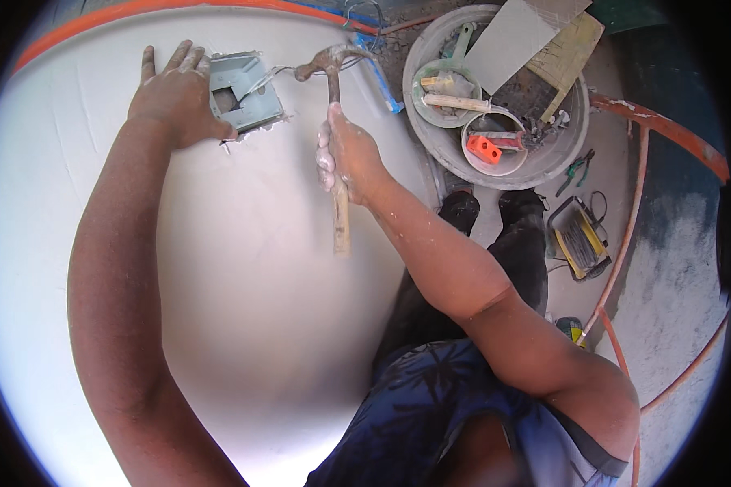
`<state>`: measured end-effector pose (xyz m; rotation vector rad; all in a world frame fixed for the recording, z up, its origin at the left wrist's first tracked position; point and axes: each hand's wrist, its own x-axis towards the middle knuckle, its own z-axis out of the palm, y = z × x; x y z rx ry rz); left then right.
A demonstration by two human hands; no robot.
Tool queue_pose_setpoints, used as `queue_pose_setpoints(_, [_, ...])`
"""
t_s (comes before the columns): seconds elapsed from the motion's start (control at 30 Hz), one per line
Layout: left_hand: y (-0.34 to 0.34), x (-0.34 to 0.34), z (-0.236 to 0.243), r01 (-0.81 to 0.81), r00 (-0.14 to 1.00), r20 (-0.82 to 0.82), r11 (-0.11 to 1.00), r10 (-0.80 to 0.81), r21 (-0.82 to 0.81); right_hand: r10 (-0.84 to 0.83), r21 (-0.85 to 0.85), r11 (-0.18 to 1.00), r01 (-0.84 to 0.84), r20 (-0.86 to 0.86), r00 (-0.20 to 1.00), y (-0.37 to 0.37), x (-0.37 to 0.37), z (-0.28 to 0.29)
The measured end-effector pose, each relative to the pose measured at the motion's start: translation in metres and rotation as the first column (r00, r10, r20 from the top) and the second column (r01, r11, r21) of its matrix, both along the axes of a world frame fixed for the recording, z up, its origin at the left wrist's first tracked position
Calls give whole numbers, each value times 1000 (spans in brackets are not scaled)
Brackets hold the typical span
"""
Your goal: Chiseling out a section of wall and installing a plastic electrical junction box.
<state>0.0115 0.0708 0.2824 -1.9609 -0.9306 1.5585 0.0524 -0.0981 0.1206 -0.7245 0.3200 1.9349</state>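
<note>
Hammer (338,122) gripped mid-handle in right hand (348,158), head poised just right of grey wall box (244,91) set in white wall (244,284). Left hand (176,97) flat, fingers spread, bracing box's left edge. Step judged: tapping box home in recess. Next blow needs short, controlled swing clear of left fingers.

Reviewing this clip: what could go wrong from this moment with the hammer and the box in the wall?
The left hand lies flat beside the grey box, near the hammer head: a missed blow might hit its fingers. The right hand grips the handle mid-length, so aim could wander and chip the white wall.
</note>
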Motion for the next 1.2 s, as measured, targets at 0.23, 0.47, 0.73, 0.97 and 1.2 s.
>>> queue_pose_setpoints(0.23, [0, -1, -6, 72, 997, 14, 997, -73, 37, 175, -83, 981, -173, 9, 985, 1, -9, -13])
queue_pose_setpoints(0.47, [-12, -13, -3, -27, 996, 84, 1000, 25, 16, 52, 99, 993, -59, 76, 996, 41, 12, 3])
queue_pose_setpoints(0.73, [-119, -37, -69, -50, 973, 223, 996, 64, -70, 171, 147, 968, -204, 208, 963, 87, 19, -13])
queue_pose_setpoints(0.97, [-121, -43, -82, -82, 994, 59, 987, 90, -139, 40, 130, 989, -72, 233, 972, 80, 7, 15])
queue_pose_setpoints(1.2, [-120, -38, -94, -122, 992, 26, 981, 127, -149, 103, 40, 993, -107, 84, 991, 83, 5, -10])
